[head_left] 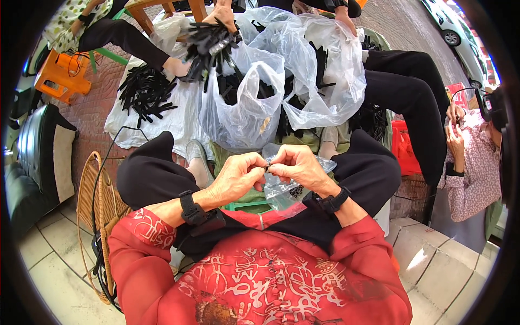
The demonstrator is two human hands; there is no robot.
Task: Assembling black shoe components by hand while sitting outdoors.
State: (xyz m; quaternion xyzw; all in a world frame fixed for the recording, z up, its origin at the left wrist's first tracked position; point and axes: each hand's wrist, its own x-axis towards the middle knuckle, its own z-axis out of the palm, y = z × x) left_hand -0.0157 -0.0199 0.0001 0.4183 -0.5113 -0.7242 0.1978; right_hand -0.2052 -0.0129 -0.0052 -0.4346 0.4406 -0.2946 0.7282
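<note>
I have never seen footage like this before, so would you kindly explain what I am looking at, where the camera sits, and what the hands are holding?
This is a single picture from a wide fisheye camera worn on a person's head, looking down, so straight edges bend near the rim. No machine is involved: the person, seated in a red patterned top, works with bare hands. The left hand and right hand meet over the lap, pinching a small dark piece between the fingertips; it is too small to tell more. Just under them lies a small clear plastic bag. Each wrist wears a black band. Ahead sits a big clear plastic bag of black strips, with a pile of black strips on white sheeting to the left. Other people sit around; one person's hand holds a bunch of strips at the top.
</note>
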